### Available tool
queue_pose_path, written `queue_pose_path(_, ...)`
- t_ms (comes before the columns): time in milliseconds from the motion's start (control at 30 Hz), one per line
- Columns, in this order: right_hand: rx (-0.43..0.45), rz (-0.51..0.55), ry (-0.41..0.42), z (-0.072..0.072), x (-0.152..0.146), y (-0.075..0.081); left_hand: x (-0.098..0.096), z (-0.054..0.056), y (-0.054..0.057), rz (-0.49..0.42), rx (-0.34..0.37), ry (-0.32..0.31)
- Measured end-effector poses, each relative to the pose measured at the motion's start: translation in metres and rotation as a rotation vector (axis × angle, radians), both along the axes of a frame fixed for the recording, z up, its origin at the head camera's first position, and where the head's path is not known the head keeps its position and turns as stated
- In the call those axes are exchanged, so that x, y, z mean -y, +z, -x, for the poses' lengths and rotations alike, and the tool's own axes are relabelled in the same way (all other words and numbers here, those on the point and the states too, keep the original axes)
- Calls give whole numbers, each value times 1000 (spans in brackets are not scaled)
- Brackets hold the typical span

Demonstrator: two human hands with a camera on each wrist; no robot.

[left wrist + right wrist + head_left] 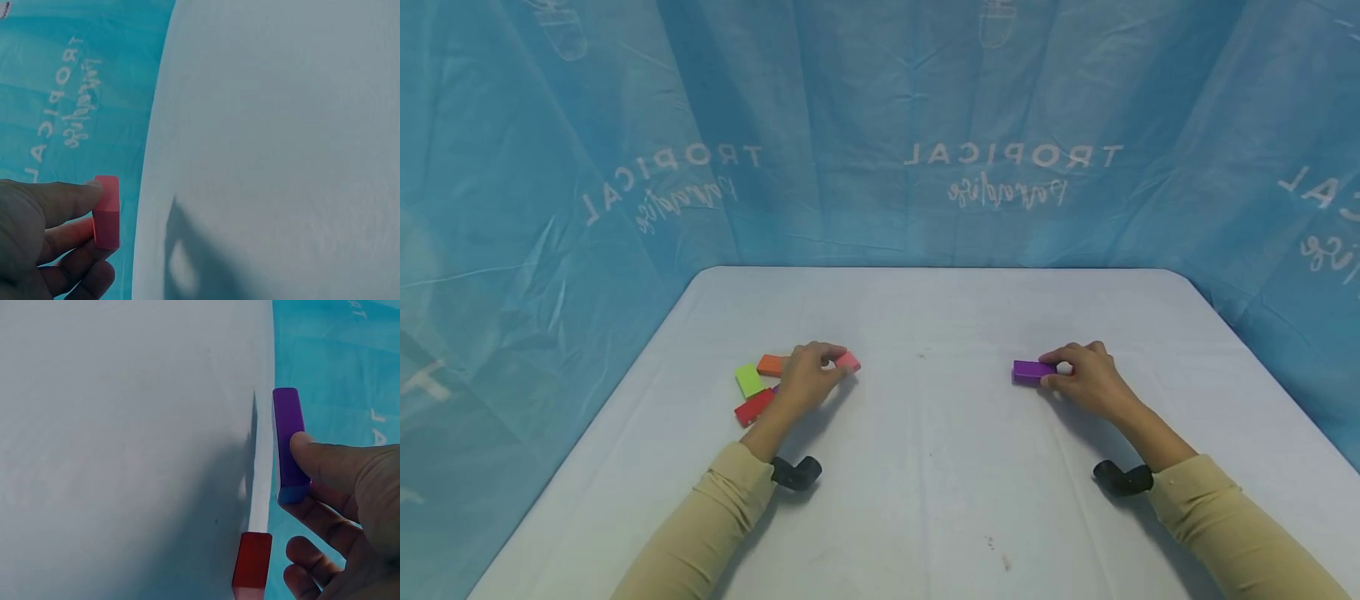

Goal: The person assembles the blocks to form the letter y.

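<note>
My left hand (807, 379) pinches a pink block (848, 362) between thumb and fingers, above the left half of the white table. In the left wrist view this pink block (107, 212) stands on end in the grip. Over on the right, my right hand (1088, 379) holds a long purple block (1032, 372) by its right end, thumb on one face. The right wrist view shows the purple block (289, 440) with a red block (252, 565) below it. Beside the left hand lie a lime green block (749, 380), an orange block (771, 365) and a red block (754, 407).
A sliver of another purple block (777, 388) shows among the loose blocks, mostly hidden by the left hand. The white-covered table (925, 500) has blue printed curtains (865, 125) hanging behind it and along both sides. Black straps with mounts (797, 473) sit at both wrists.
</note>
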State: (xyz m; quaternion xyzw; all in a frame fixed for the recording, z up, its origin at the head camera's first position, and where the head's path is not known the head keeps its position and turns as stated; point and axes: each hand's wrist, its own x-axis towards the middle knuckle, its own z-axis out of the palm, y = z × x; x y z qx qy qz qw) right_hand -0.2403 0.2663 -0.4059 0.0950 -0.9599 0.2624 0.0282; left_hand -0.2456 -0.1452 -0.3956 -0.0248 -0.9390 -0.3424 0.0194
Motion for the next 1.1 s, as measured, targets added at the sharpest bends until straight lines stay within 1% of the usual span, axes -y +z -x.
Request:
queue_pose_path(300, 1, 44, 34, 2, 5, 3, -20, -7, 4, -13, -34, -50)
queue_pose_path(467, 5, 56, 50, 3, 8, 4, -29, -11, 5, -42, -21, -45)
queue_pose_path(700, 16, 64, 70, 5, 16, 6, -40, -14, 1, -67, -28, -54)
queue_pose_path(867, 13, 64, 86, 8, 22, 6, -48, -16, -3, -82, -30, -85)
queue_pose_path(1100, 8, 77, 118, 9, 30, 5, -58, -19, -7, -101, -57, -117)
